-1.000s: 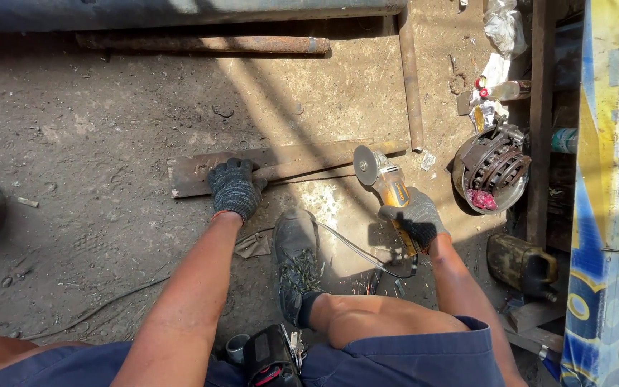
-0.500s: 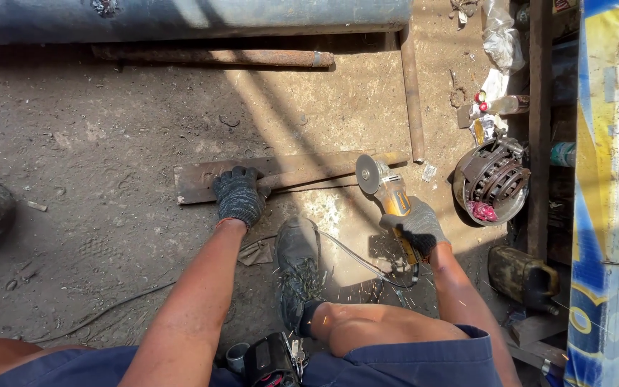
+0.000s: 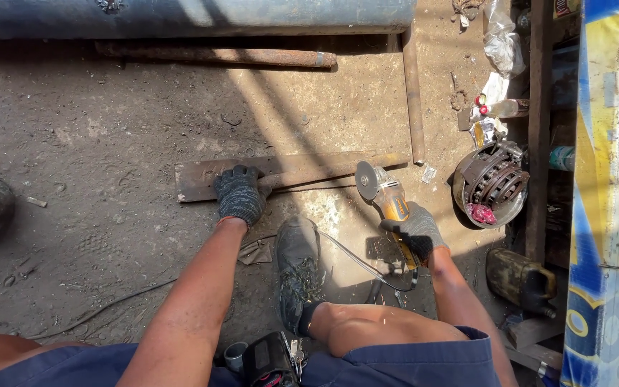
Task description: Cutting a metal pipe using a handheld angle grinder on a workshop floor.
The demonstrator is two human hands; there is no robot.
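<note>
A gloved left hand (image 3: 240,193) presses flat on a rusty steel bar (image 3: 281,172) lying on the dirt floor (image 3: 94,143), stiff and likely heavy, while the gloved right hand (image 3: 417,231) grips a yellow grinder (image 3: 385,197) by its body, disc near the bar's right end

Hard sunlight falls in diagonal bands across the shaded dirt floor (image 3: 94,143); focus sharp throughout.

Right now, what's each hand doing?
Left hand: open, pressing flat on the metal bar.
Right hand: closed, holding the angle grinder.
</note>
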